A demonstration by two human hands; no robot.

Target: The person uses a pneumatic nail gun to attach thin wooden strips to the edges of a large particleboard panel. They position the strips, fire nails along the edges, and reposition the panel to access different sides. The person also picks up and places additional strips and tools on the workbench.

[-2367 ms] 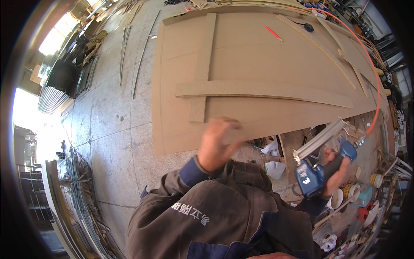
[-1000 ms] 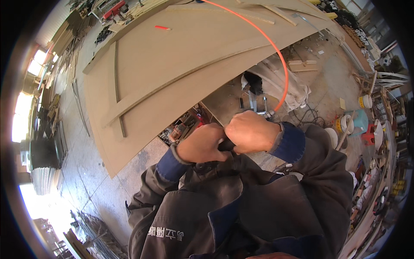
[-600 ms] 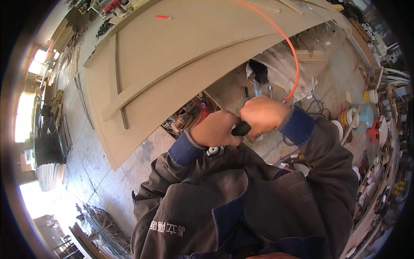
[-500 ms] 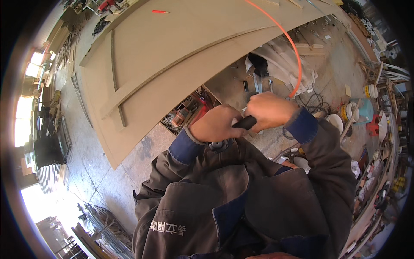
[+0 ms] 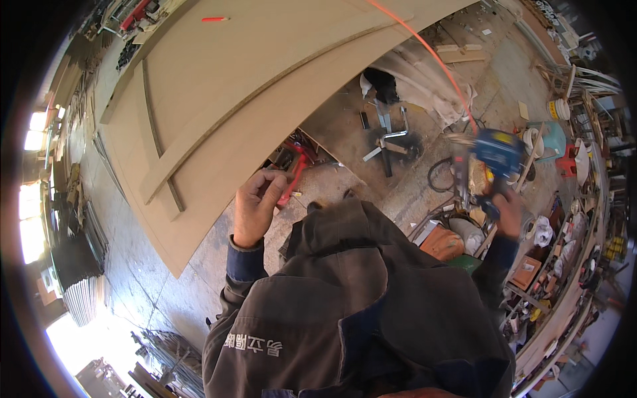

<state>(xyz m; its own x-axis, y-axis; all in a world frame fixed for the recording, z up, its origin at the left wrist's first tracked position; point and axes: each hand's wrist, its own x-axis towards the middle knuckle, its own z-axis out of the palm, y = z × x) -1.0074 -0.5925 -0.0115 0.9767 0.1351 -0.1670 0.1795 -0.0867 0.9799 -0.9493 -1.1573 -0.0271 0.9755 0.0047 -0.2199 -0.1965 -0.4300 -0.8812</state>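
My right hand is out at the right, gripping a blue nail gun by its dark handle; motion smears both. An orange hose runs from the far edge down to the gun. My left hand is raised by the near edge of a large brown board, its fingers curled and thumb against fingertip. Whatever is pinched there, if anything, is too small to make out. Narrow wood strips lie across the board, along with a red pencil.
Beneath the board's edge are red tools. A metal crank-shaped wrench and other hand tools lie on the floor beside a pale cloth. To the right stand a teal bucket, a red stool and cluttered materials.
My hands have parted: the right one swung out to the right with the nail gun, the left drew back leftward. The dark part formerly between them is no longer at the left hand.
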